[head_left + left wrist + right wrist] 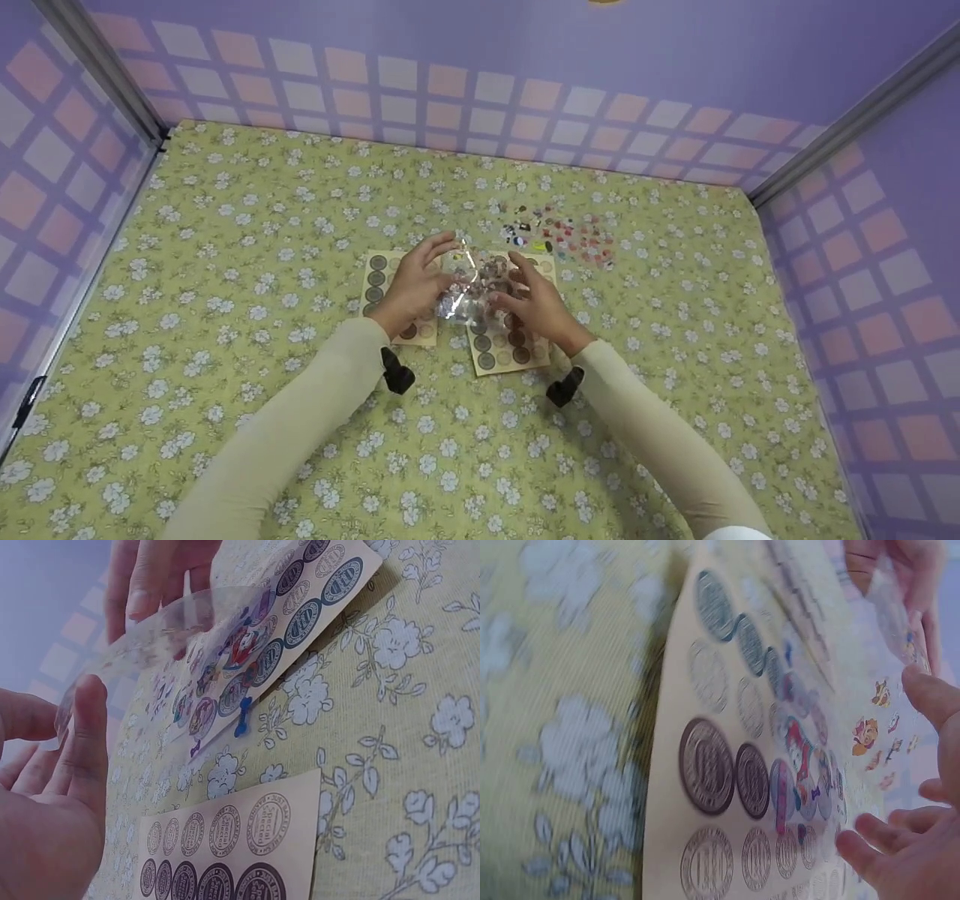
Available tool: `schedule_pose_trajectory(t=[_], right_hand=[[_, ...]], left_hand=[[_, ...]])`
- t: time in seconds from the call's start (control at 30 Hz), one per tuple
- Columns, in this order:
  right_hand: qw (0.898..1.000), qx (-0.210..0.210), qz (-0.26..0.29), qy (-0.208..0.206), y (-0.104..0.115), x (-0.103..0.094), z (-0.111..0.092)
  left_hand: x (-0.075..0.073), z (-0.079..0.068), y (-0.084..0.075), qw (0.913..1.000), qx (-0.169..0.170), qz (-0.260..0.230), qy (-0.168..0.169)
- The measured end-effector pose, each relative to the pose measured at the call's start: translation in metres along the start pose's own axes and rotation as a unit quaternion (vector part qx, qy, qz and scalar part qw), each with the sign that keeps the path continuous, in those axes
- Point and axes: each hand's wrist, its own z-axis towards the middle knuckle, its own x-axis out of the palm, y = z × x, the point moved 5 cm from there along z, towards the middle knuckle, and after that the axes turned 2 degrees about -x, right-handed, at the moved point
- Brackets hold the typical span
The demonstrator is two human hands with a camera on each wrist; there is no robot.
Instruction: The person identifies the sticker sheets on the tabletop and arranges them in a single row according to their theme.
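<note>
A clear, flexible sheet of small colourful stickers (469,289) is raised and bent between the two hands, over two cards. My left hand (416,283) pinches its left edge between thumb and fingers, which the left wrist view (71,757) shows close up. My right hand (538,304) is at the sheet's other side, thumb and fingers spread apart, its thumb (926,690) right by the plastic. Beneath lie a cream card of round printed seals (484,361) on the right and a similar card (377,277) on the left, partly covered by the left hand.
Another clear sheet with small red, pink and dark stickers (566,234) lies just beyond the right card. Yellow-green floral cloth (262,195) covers the table. Purple checked panels (495,86) enclose the back and sides.
</note>
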Motion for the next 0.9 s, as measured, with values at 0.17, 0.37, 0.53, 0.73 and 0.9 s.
schedule_pose_trajectory(t=[0.17, 0.37, 0.53, 0.73, 0.9], right_hand=[[0.995, 0.044, 0.087, -0.013, -0.003, 0.0, 0.001], [0.983, 0.057, 0.165, -0.061, -0.007, -0.006, 0.002], [0.978, 0.049, 0.183, -0.086, -0.005, -0.009, 0.003], [0.976, 0.039, 0.186, -0.102, -0.007, -0.009, 0.006], [0.972, 0.04, 0.201, -0.116, -0.003, -0.011, 0.004]], left_hand=[[0.0, -0.001, -0.003, 0.9995, 0.025, -0.017, 0.009], [-0.001, -0.003, -0.005, 0.9987, 0.04, -0.019, 0.025], [-0.001, -0.007, -0.007, 0.9985, 0.04, 0.024, 0.027], [-0.002, -0.006, -0.003, 0.9965, 0.043, 0.072, 0.008], [-0.005, -0.007, 0.001, 0.9982, 0.025, 0.054, 0.004]])
